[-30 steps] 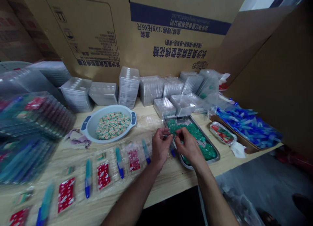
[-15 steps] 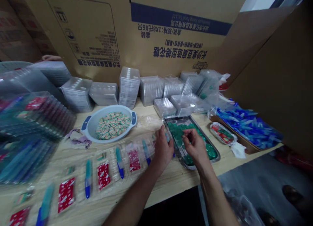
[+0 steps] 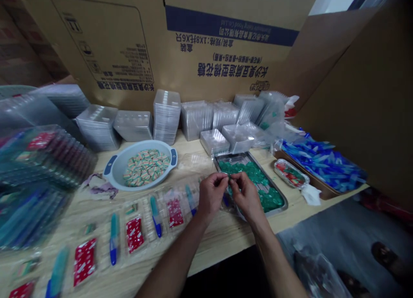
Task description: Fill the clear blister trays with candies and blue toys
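Note:
My left hand (image 3: 211, 194) and my right hand (image 3: 245, 195) meet fingertip to fingertip at the near left edge of a metal tray (image 3: 284, 206) filled with small green packets (image 3: 258, 177). Both pinch a small green packet between them. Just left of my hands lies a row of clear blister packs (image 3: 155, 212), each holding a teal-and-blue pen-like tool and a red packet. The one under my left hand is partly hidden.
A blue-handled bowl (image 3: 121, 164) of striped sweets sits behind the row. Stacks of empty clear trays (image 3: 166, 115) line the cardboard wall. Filled packs are piled at the left (image 3: 38, 169). A box of blue tools (image 3: 322, 162) and a small red-filled tray (image 3: 292, 173) stand right.
Half a second ago my hands were apart, the left on the blister pack and the right over the green packets. Now they have come together again at the tray's edge.

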